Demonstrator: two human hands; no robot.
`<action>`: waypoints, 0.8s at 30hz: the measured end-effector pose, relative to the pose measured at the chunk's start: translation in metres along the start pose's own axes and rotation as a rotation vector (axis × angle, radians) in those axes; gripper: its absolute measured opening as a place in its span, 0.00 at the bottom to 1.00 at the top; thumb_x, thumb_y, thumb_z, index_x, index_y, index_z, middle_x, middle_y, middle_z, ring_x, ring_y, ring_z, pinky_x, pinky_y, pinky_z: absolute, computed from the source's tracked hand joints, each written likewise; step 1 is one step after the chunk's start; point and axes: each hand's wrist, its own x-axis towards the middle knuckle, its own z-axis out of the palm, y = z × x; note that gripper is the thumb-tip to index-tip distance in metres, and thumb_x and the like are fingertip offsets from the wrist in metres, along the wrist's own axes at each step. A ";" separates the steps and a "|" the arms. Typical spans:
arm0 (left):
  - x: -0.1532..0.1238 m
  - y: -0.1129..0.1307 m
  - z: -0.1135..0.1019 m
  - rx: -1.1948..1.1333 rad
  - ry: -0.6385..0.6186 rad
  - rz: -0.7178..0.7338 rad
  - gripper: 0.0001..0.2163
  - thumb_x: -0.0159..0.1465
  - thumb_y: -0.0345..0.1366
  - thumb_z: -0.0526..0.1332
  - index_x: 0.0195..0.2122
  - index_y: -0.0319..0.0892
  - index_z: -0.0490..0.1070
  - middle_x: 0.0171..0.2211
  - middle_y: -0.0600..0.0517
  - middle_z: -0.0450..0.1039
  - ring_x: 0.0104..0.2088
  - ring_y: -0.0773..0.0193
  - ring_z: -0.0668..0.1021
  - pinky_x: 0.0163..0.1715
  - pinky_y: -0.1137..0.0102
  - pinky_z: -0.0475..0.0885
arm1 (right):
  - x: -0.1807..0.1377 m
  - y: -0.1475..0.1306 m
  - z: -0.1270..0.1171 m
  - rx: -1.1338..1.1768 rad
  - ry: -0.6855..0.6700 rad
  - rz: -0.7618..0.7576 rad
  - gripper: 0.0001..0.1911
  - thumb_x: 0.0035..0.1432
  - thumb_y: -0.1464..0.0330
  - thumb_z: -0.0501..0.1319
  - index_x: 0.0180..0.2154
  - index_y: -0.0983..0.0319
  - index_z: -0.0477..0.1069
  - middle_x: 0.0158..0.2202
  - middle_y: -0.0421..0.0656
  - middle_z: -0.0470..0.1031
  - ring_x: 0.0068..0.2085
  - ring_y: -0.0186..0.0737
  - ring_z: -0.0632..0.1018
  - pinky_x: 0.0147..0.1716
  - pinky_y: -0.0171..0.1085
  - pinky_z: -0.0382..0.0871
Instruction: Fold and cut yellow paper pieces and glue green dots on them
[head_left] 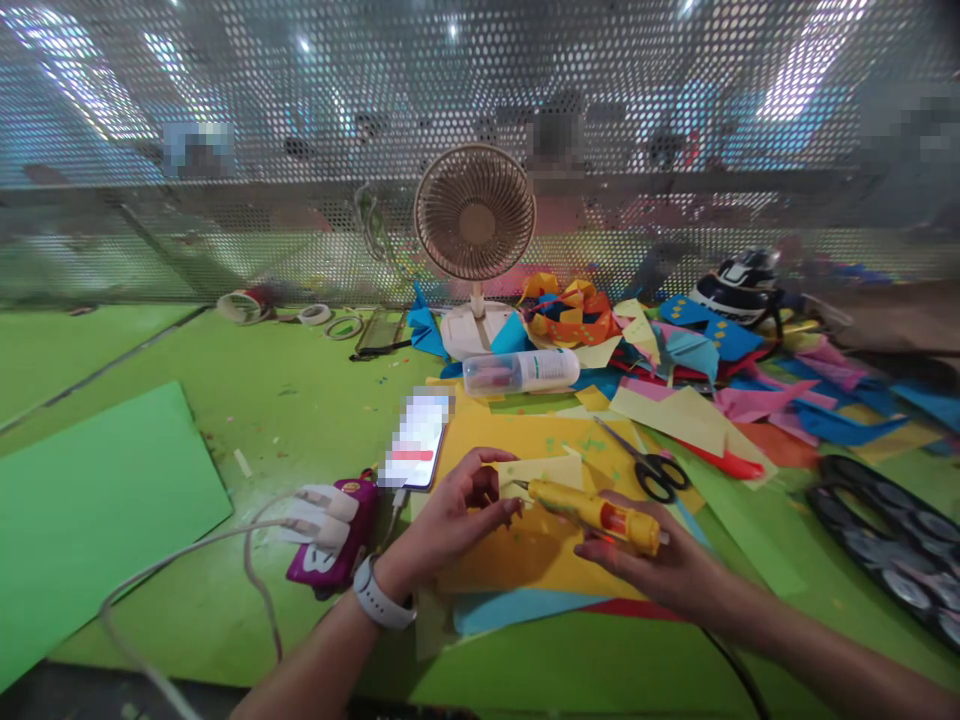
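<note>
While gripping a glue gun [592,510] in the right hand [664,572], holding a pale paper [553,468] in the left hand [463,508], above an orange sheet [502,562], near scissors [643,462].

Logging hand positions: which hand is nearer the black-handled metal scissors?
Right. The right hand, holding a yellow plastic glue gun, is on the near side of the scissors; the left hand, holding a pale yellow paper piece, is farther off, to their left.
</note>
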 end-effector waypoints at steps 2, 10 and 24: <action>0.000 -0.001 0.000 0.005 -0.006 0.006 0.19 0.59 0.40 0.59 0.49 0.42 0.58 0.28 0.54 0.67 0.28 0.68 0.71 0.28 0.72 0.62 | 0.000 0.000 0.000 -0.004 0.001 -0.001 0.16 0.48 0.55 0.62 0.34 0.60 0.73 0.27 0.40 0.76 0.28 0.37 0.76 0.29 0.32 0.74; 0.000 0.000 0.000 0.038 -0.005 0.023 0.18 0.60 0.40 0.59 0.49 0.42 0.59 0.27 0.55 0.66 0.27 0.69 0.70 0.28 0.72 0.62 | 0.000 0.002 0.002 -0.023 0.032 -0.017 0.16 0.48 0.55 0.62 0.34 0.59 0.73 0.28 0.41 0.77 0.29 0.38 0.77 0.30 0.33 0.75; 0.000 0.000 0.000 0.150 0.018 0.083 0.17 0.61 0.40 0.57 0.49 0.41 0.59 0.27 0.53 0.67 0.28 0.67 0.70 0.30 0.72 0.64 | 0.003 -0.018 -0.005 -0.068 -0.062 -0.030 0.12 0.51 0.58 0.61 0.32 0.60 0.73 0.26 0.39 0.76 0.28 0.36 0.76 0.28 0.31 0.73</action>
